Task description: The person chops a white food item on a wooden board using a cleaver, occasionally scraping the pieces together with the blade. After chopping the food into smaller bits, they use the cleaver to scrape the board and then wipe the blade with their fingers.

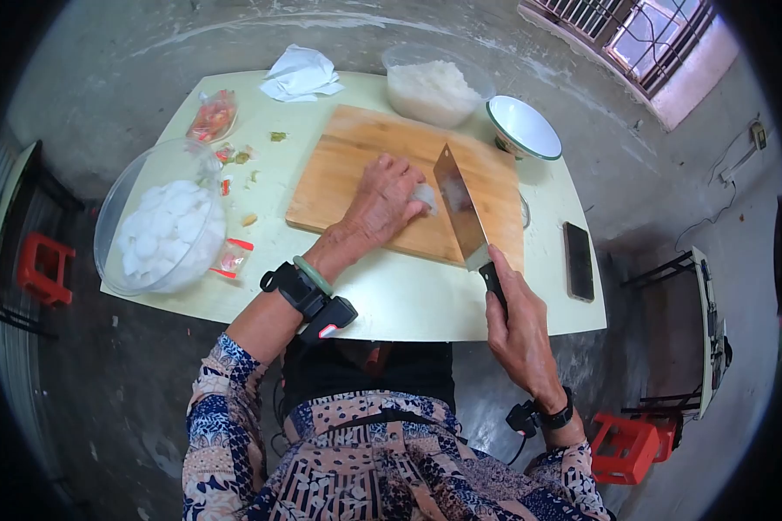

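Note:
On the wooden cutting board (339, 165), my left hand (384, 201) has its fingers bent together around a whitish translucent piece (425, 199), which shows past its right side. My right hand (520, 326) grips the black handle of a cleaver (462, 208). The broad blade slants over the right half of the board, just right of the whitish piece and apart from it. Left of the board stands a clear bowl (169, 234) full of white pieces. Behind the board is a clear container (434, 91) of white, shredded-looking contents.
A white enamel bowl (525, 128) sits behind the board's right corner. A phone (578, 260) lies at the table's right. Crumpled white plastic (301, 75), a bag of reddish food (213, 117), a red packet (232, 258) and scraps lie left and behind.

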### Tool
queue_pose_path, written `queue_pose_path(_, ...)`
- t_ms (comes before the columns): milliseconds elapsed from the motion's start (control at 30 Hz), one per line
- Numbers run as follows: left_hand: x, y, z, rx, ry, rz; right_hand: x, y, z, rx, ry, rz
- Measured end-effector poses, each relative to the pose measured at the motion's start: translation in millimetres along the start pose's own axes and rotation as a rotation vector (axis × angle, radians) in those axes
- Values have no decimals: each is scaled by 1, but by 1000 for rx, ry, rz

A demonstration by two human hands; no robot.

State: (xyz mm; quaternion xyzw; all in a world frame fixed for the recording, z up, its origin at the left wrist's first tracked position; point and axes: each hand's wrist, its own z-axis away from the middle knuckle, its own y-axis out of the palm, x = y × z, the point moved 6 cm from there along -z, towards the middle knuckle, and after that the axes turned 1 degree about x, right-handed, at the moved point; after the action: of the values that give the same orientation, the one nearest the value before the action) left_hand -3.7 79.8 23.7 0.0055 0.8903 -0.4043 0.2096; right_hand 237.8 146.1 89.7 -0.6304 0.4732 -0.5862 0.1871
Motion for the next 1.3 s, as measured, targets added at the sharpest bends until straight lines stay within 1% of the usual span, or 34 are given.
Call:
queue_pose_path(100, -2, -3, 0, -55, 18, -21, -3, -5, -4, 40, -16, 30)
queue_pose_path(133, -1, -4, -1, -57, 15, -30, 0, -7, -5, 41, -23, 25)
queue_pose_path(200, 2, -3, 1, -40, 0, 4, 1, -12, -5, 6, 47, -11)
queue_pose_path(300, 3, -5, 1, -69, -13, -10, -4, -6, -9, 5, 10, -15)
queue_pose_path(333, 5, -4, 2, -63, -11, -31, -8, -2, -12, 41, 25, 20)
queue_pose_path(467, 9, -6, 3, -46, -49, -16, -2, -5, -14, 35, 32, -27)
queue_pose_path(533, 12, -6, 2, -24, -66, -38, -1, -4, -14, -38, -19, -26)
queue_pose_path(567, 14, -6, 1, -22, -63, -40, -3, -4, -16, -40, -17, -29)
queue_pose_path(633, 16, -6, 3, -34, -58, 30, -7, 0, -17, 35, 38, -33)
queue_pose_path(667, 15, -7, 4, -36, -57, 29, -7, 0, -16, 34, 36, -33)
queue_pose_path(733, 17, -11, 2, -28, -76, 50, -1, -4, -14, -41, -38, -25)
queue_pose_path(833, 17, -15, 3, -78, -59, 83, -4, 3, -17, 24, -14, -55)
queue_pose_path(967, 33, -9, 0, -60, -77, 42, 1, 1, -20, 10, -27, -38)
queue_pose_path(1033, 40, -8, -1, -124, -137, 2, 6, 0, -19, -64, 2, -49)
queue_pose_path(1067, 39, -10, 1, -121, -140, 3, 3, 1, -19, -62, 5, -50)
queue_pose_path(1133, 46, -17, -1, -101, -218, 32, -3, 9, -25, 32, -54, 1)
queue_pose_path(1167, 48, -19, -1, -102, -216, 30, -1, 9, -24, 30, -55, 1)
queue_pose_path(1233, 56, -21, -1, -98, -285, 16, 5, 3, -22, -18, -61, -29)
queue_pose_path(1267, 59, -27, -5, -107, -280, 11, 6, 4, -26, -25, -71, -26)
queue_pose_path(1300, 62, -27, -5, -39, -321, -6, 7, 5, -26, -25, -83, -29)
